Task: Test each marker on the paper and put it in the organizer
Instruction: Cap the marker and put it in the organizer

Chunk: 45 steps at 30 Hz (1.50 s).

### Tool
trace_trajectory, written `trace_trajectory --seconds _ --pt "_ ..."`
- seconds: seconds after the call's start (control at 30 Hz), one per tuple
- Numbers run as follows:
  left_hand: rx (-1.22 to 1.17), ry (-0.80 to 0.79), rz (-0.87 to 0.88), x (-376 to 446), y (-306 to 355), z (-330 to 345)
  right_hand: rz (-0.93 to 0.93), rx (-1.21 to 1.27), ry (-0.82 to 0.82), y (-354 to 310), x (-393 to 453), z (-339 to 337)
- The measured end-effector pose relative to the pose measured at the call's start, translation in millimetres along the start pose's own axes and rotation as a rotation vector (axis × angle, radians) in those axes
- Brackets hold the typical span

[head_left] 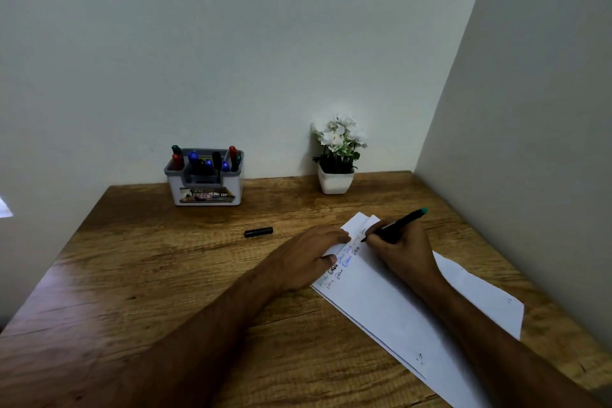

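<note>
White paper (397,305) lies on the right side of the wooden table (165,275), with several small scribbles in black, blue and green near its far left edge. My right hand (400,248) grips a black marker (402,220) with a teal end, its tip down on the paper's far end. My left hand (308,255) rests flat on the paper's left edge, fingers straight. The marker's black cap (258,231) lies on the table to the left of the paper. A white and grey organizer (205,190) stands by the back wall with several markers upright in it.
A white pot of white flowers (336,159) stands at the back, right of the organizer. Walls close in the table at the back and along the right side (530,175). The table's left edge runs diagonally at the left.
</note>
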State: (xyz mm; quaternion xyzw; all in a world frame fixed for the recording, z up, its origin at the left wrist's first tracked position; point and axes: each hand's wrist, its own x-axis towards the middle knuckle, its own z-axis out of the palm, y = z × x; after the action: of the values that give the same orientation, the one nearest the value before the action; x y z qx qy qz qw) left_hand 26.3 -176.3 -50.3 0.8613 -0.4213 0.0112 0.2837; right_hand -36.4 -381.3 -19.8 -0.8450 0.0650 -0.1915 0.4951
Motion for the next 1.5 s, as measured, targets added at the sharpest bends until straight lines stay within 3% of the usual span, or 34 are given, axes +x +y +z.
trace_trajectory --seconds 0.33,0.53,0.93,1.03,1.23,1.5 --pt "0.033 0.131 -0.035 -12.4 -3.3 -35.5 0.002 0.243 -0.008 -23.8 6.7 -0.9" --pt "0.167 0.24 -0.183 -48.3 -34.3 -63.0 -0.007 0.336 -0.068 -36.2 4.2 16.3" --pt "0.27 0.26 -0.28 -63.0 -51.4 -68.3 -0.071 0.367 -0.188 -49.7 -2.5 51.3" --pt "0.226 0.301 -0.308 -60.6 -46.5 -68.8 -0.119 0.398 -0.216 -51.9 -5.0 52.8" --pt "-0.063 0.533 -0.372 -62.1 -34.6 -68.1 -0.108 0.481 -0.256 -54.7 -8.0 53.7" --pt "-0.164 0.595 -0.358 -56.2 -23.3 -68.6 -0.137 0.486 -0.272 -57.3 -9.1 54.8"
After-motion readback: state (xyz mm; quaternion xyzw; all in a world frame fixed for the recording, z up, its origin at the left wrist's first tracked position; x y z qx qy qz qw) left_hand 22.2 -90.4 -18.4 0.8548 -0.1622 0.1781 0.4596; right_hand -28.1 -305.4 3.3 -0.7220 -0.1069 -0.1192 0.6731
